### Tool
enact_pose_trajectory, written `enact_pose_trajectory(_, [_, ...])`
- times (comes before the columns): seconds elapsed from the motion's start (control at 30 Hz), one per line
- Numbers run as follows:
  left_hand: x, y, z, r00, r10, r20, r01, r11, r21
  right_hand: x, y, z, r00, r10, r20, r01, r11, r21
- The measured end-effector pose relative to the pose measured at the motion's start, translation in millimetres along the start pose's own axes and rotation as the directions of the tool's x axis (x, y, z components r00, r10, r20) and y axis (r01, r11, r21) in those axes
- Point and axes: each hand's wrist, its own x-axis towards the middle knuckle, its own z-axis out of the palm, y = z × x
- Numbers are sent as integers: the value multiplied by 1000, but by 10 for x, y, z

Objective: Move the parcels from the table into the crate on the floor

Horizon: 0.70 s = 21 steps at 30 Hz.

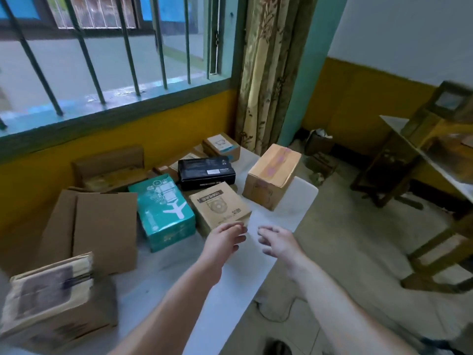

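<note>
Parcels are spread over the white counter point(158, 285) below the barred window, and none has been lifted at this moment. Both hands are empty, fingers loosely spread, nothing held in either grip. The left hand point(225, 239) and the right hand point(277, 240) are stretched forward side by side, well clear of each other, over the counter's near-right part.

The nearest parcel is a small brown box point(220, 207) with a round printed emblem on top. It lies at about 12 o'clock from the left hand, whose fingertips are just at its near lower corner — whether they touch cannot be told. From the right hand it lies at about 10 o'clock, a little further off, so the left hand is judged the nearer. The box is close to square, its slightly longer side running from 7 to 1 o'clock. A two-handed pick would seem to need the right hand brought round to the box's right face.

Beside it at 9 o'clock stands a teal box point(163, 211) with white line drawings. Behind, at 12 o'clock, lies a black box point(206, 172) with a small white label, and at 2 o'clock a taller brown carton point(272, 175) sealed with tape bearing pink marks. A further small box point(222, 147) sits by the curtain.

Writing is printed on the small brown box and the black one, but it is too blurred to be read; no brand can be made out. No crate can be picked out for certain on the floor shown.
</note>
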Motion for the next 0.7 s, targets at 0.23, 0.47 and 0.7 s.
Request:
enact_pose_trajectory(0.23, [1285, 262, 912, 952, 291, -98, -220, 870, 442, 1611, -415, -765, 994, -87, -68, 92, 993, 76])
enact_pose_trajectory(0.47, [2520, 358, 1512, 952, 297, 78, -101, 63, 993, 2659, -254, -1271, 997, 6, -81, 6, 988, 152])
enact_pose_trajectory(0.7, [2752, 109, 1576, 891, 453, 23, -50, 48, 998, 2968, 9, -1483, 989, 144, 26, -146, 985, 91])
